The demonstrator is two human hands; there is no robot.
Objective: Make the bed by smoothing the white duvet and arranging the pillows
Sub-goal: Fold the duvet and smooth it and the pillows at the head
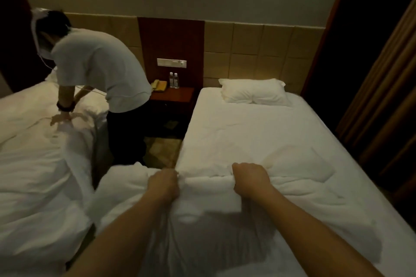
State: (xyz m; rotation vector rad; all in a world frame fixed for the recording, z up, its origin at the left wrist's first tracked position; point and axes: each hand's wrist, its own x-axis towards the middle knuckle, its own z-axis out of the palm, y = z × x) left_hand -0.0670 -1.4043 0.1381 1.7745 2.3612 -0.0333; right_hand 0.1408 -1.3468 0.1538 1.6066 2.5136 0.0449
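The white duvet (258, 141) lies rumpled across the right-hand bed, with its near end bunched into a thick fold. My left hand (165, 184) grips that fold at the bed's left corner. My right hand (249, 180) grips the same fold about a forearm's length to the right. Both fists are curled over the fabric, and the duvet hangs down below them toward me. A single white pillow (253, 92) lies flat at the head of the bed against the padded headboard (263, 51).
Another person (99, 69) bends over the left bed (33, 164), pressing on its duvet. Between the beds stands a dark nightstand (177, 94) with a yellow phone (159, 85) and two water bottles (174, 80). Brown curtains (387, 96) hang close along the right side.
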